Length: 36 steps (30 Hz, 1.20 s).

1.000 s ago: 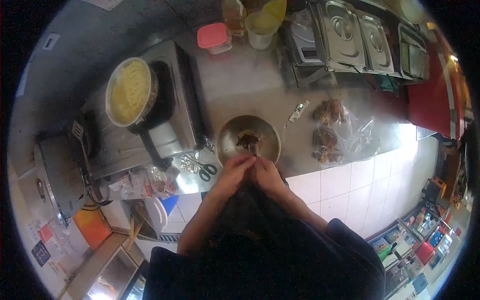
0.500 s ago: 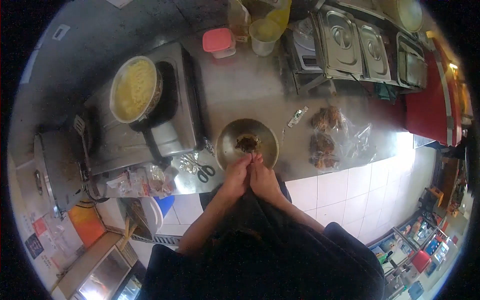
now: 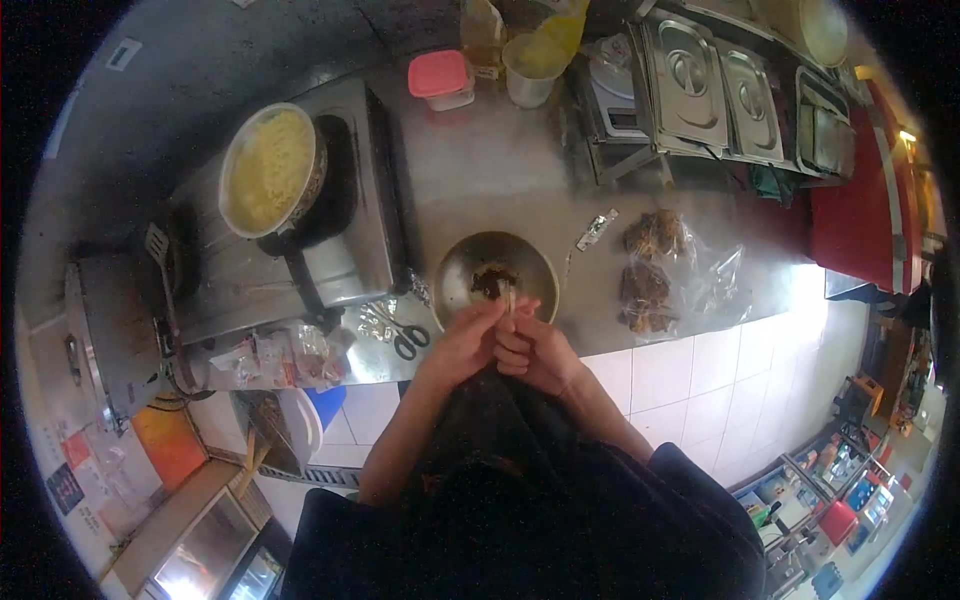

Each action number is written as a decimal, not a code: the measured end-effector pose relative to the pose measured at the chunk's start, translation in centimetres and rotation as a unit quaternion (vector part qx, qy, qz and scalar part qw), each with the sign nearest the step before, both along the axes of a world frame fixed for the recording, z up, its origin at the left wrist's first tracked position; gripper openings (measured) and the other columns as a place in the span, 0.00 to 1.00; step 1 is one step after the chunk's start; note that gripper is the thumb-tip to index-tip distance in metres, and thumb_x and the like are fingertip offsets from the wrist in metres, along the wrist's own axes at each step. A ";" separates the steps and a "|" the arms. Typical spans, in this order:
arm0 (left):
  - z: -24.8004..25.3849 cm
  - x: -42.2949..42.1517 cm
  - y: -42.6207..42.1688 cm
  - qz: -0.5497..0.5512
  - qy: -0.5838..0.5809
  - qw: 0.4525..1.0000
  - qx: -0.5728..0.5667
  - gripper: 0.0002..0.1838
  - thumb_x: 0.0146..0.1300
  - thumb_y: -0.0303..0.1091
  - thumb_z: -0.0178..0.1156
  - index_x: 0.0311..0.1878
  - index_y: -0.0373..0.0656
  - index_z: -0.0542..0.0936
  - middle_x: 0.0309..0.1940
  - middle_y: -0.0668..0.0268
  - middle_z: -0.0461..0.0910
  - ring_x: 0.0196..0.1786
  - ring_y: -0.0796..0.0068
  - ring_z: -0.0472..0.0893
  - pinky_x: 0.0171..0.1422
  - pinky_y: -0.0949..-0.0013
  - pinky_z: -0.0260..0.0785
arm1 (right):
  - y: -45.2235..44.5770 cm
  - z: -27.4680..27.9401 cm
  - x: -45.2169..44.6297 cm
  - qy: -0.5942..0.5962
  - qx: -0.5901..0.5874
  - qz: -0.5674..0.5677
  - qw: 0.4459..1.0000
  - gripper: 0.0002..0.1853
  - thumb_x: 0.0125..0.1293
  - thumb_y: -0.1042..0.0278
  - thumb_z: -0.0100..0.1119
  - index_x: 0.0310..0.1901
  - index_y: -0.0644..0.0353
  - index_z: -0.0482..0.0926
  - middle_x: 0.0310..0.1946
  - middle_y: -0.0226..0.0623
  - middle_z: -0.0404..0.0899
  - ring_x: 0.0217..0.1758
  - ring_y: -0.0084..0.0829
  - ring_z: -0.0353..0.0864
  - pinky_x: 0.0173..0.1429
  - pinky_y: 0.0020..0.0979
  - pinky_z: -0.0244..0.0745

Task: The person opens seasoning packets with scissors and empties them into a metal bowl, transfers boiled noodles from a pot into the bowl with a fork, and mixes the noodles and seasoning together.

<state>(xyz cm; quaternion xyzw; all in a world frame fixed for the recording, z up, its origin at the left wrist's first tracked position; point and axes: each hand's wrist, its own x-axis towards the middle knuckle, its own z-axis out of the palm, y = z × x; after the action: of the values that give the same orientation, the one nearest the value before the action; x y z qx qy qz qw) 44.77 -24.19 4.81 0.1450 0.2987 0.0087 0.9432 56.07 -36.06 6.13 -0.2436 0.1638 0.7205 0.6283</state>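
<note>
A round metal bowl (image 3: 455, 272) with dark brown sauce-like stuff (image 3: 492, 280) at its bottom stands near the counter's front edge. Over its near rim my left hand (image 3: 466, 338) and my right hand (image 3: 535, 350) meet, fingers closed. Between their fingertips is a small, shiny sachet (image 3: 511, 296), mostly covered by the fingers, so its print cannot be read. Both hands appear to pinch it. Left of the bowl lies a pair of scissors (image 3: 408, 342) beside torn silvery wrappers (image 3: 376, 324).
At left, a pan of noodles (image 3: 268, 170) sits on a stove (image 3: 350, 250). Right of the bowl lie a foil scrap (image 3: 597, 230) and a clear bag of brown food (image 3: 652, 275). Farther back are a pink-lidded box (image 3: 440, 76), a plastic tub (image 3: 533, 72) and lidded steel pans (image 3: 688, 75).
My hands have shifted slightly, and the right hand has turned so that its curled fingers show. The small sachet between the fingertips shows more clearly.
</note>
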 end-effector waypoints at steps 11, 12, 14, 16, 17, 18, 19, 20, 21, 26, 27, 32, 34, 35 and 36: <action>-1.2 0.1 -1.0 -0.016 0.058 0.996 0.064 0.19 0.77 0.40 0.50 0.57 0.34 0.78 0.57 0.60 0.80 0.55 0.69 0.81 0.58 0.65 0.75 | 0.5 1.3 -0.5 -0.031 -0.134 0.039 0.990 0.15 0.78 0.52 0.41 0.40 0.51 0.71 0.25 0.23 0.62 0.25 0.20 0.59 0.31 0.25 0.56; -0.5 0.1 -1.1 -0.015 0.059 0.996 0.063 0.19 0.77 0.40 0.50 0.57 0.34 0.78 0.57 0.60 0.80 0.55 0.69 0.81 0.58 0.65 0.75 | 0.1 0.3 -1.0 -0.092 -0.119 0.024 0.988 0.14 0.79 0.53 0.42 0.40 0.52 0.71 0.25 0.23 0.62 0.25 0.20 0.59 0.31 0.25 0.57; 0.8 0.7 -1.3 -0.033 0.054 0.993 0.096 0.19 0.77 0.41 0.49 0.58 0.37 0.77 0.59 0.59 0.79 0.57 0.68 0.80 0.60 0.65 0.74 | 0.1 -0.2 -1.3 -0.154 -0.102 0.010 0.983 0.14 0.79 0.54 0.42 0.40 0.52 0.71 0.25 0.23 0.63 0.26 0.20 0.60 0.31 0.25 0.58; 0.4 0.4 -1.8 -0.015 0.060 0.991 0.116 0.19 0.78 0.41 0.48 0.59 0.37 0.77 0.60 0.60 0.79 0.59 0.68 0.79 0.61 0.65 0.73 | 0.4 0.1 -1.5 -0.295 -0.122 0.041 0.947 0.13 0.79 0.58 0.42 0.40 0.54 0.71 0.26 0.23 0.64 0.26 0.20 0.62 0.31 0.25 0.58; 0.2 0.3 -2.0 0.002 0.066 0.989 0.135 0.20 0.78 0.42 0.46 0.60 0.38 0.76 0.60 0.60 0.79 0.61 0.68 0.77 0.63 0.65 0.72 | 0.3 -0.1 -1.5 -0.294 -0.121 0.041 0.947 0.13 0.79 0.58 0.42 0.40 0.54 0.71 0.26 0.23 0.64 0.26 0.20 0.62 0.31 0.25 0.58; -0.1 0.3 -2.0 0.002 0.066 0.989 0.135 0.20 0.78 0.42 0.46 0.60 0.38 0.76 0.60 0.60 0.79 0.61 0.68 0.77 0.63 0.65 0.72 | 0.2 -0.6 -1.4 -0.239 -0.120 0.029 0.963 0.12 0.79 0.58 0.43 0.42 0.56 0.73 0.25 0.24 0.66 0.26 0.21 0.63 0.30 0.26 0.59; -0.3 0.3 -2.0 0.003 0.050 0.991 0.126 0.20 0.79 0.42 0.45 0.61 0.38 0.75 0.62 0.60 0.77 0.63 0.68 0.76 0.65 0.65 0.70 | 0.2 -1.1 -1.4 -0.183 -0.117 0.018 0.976 0.13 0.79 0.59 0.43 0.45 0.57 0.74 0.25 0.25 0.67 0.26 0.22 0.65 0.30 0.26 0.60; -0.3 0.5 -1.8 0.005 0.034 0.992 0.117 0.21 0.79 0.43 0.44 0.62 0.38 0.75 0.64 0.60 0.76 0.65 0.68 0.74 0.68 0.64 0.68 | 0.1 -1.6 -1.5 -0.183 -0.116 0.020 0.976 0.13 0.79 0.59 0.43 0.45 0.57 0.74 0.25 0.25 0.67 0.26 0.22 0.65 0.30 0.26 0.60; -0.2 0.6 -1.9 0.007 0.034 0.992 0.117 0.21 0.79 0.43 0.44 0.62 0.38 0.75 0.64 0.60 0.76 0.65 0.68 0.74 0.68 0.64 0.68 | -0.1 -1.9 -1.9 -0.335 -0.103 0.027 0.936 0.14 0.78 0.60 0.44 0.50 0.61 0.76 0.31 0.34 0.75 0.32 0.32 0.73 0.38 0.32 0.68; -0.8 1.2 -3.3 0.064 0.003 0.993 0.100 0.25 0.79 0.45 0.41 0.64 0.34 0.72 0.68 0.59 0.71 0.68 0.67 0.70 0.73 0.60 0.61 | 0.2 -1.1 -1.7 -0.702 -0.121 0.126 0.691 0.20 0.75 0.62 0.46 0.57 0.69 0.75 0.44 0.60 0.82 0.52 0.58 0.81 0.57 0.44 0.74; -0.8 1.1 -3.4 0.064 0.003 0.993 0.099 0.25 0.79 0.45 0.41 0.64 0.34 0.72 0.68 0.59 0.71 0.68 0.67 0.70 0.73 0.60 0.61 | 0.5 -0.6 -1.8 -0.688 -0.134 0.124 0.703 0.20 0.74 0.63 0.45 0.57 0.69 0.75 0.46 0.63 0.80 0.54 0.61 0.78 0.58 0.45 0.74; -1.4 1.0 -3.3 0.091 -0.024 0.991 0.091 0.20 0.78 0.41 0.43 0.61 0.35 0.71 0.61 0.58 0.76 0.63 0.63 0.74 0.71 0.59 0.64 | 0.5 -2.1 -2.4 -0.654 -0.157 0.070 0.737 0.16 0.73 0.66 0.44 0.52 0.68 0.76 0.43 0.64 0.80 0.51 0.64 0.78 0.53 0.49 0.75; -3.1 0.9 -3.6 0.108 0.006 0.989 0.102 0.16 0.77 0.38 0.43 0.56 0.36 0.72 0.56 0.59 0.78 0.58 0.63 0.76 0.68 0.60 0.66 | 0.5 -1.2 -2.3 -0.741 -0.134 0.144 0.643 0.13 0.71 0.66 0.45 0.45 0.66 0.75 0.37 0.62 0.81 0.41 0.65 0.80 0.44 0.55 0.77; -3.2 1.1 -3.6 0.124 0.036 0.985 0.114 0.12 0.76 0.35 0.43 0.50 0.38 0.72 0.50 0.60 0.79 0.54 0.63 0.78 0.66 0.60 0.68 | 0.5 -1.2 -2.5 -0.741 -0.134 0.145 0.643 0.13 0.71 0.66 0.45 0.45 0.66 0.75 0.37 0.62 0.81 0.41 0.65 0.80 0.44 0.55 0.77; -3.1 1.3 -3.6 0.124 0.036 0.985 0.114 0.12 0.76 0.35 0.43 0.50 0.38 0.72 0.50 0.60 0.79 0.54 0.63 0.78 0.66 0.60 0.68 | 0.5 -1.2 -2.7 -0.762 -0.138 0.161 0.611 0.11 0.70 0.66 0.46 0.44 0.64 0.74 0.33 0.60 0.81 0.37 0.65 0.80 0.39 0.58 0.76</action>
<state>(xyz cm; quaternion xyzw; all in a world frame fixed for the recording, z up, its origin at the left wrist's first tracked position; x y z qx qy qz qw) 46.07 -27.82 1.66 0.2133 0.3453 0.1547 0.9007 53.32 -35.57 4.94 -0.8114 -0.3186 0.3334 0.3591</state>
